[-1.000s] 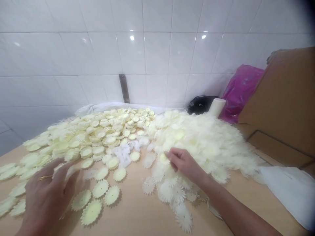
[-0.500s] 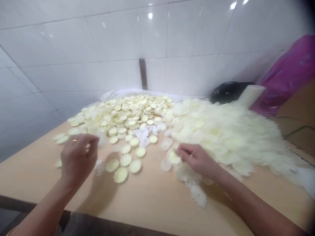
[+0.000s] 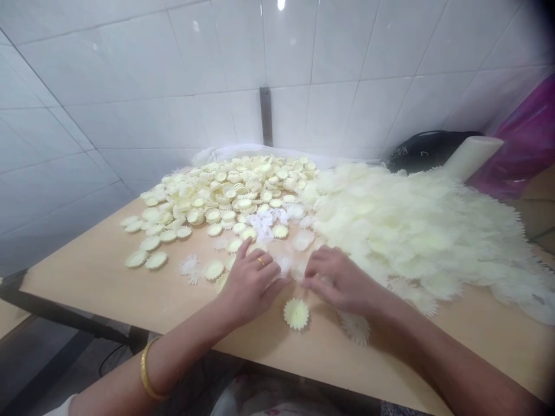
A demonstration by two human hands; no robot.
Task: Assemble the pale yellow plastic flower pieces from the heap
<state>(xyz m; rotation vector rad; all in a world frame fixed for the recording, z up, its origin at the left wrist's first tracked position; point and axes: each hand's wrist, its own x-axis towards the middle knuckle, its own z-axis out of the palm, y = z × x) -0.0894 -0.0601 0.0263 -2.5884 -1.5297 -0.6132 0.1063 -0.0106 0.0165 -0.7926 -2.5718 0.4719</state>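
My left hand (image 3: 254,282), with a ring on one finger, is over the front middle of the table. Its thumb and fingers are curled together at a thin whitish piece (image 3: 284,263); whether it grips that piece is unclear. Close by on the right, my right hand (image 3: 340,280) has its fingertips pinched, and what they hold is hidden. A pale yellow disc with a toothed rim (image 3: 296,314) lies flat just below and between the hands. Another translucent toothed piece (image 3: 354,326) is partly under my right hand. Several yellow discs (image 3: 214,270) lie beside my left hand.
A heap of yellow toothed discs (image 3: 234,185) covers the back left of the wooden table (image 3: 99,277). To the right spreads a large pile of translucent toothed sheets (image 3: 420,231). Behind it are a white tube (image 3: 474,157), a black bag (image 3: 422,149) and magenta plastic (image 3: 524,133).
My left hand has come right, from the left side to beside my right hand. The right hand has left the disc it was touching. The view has shifted left.
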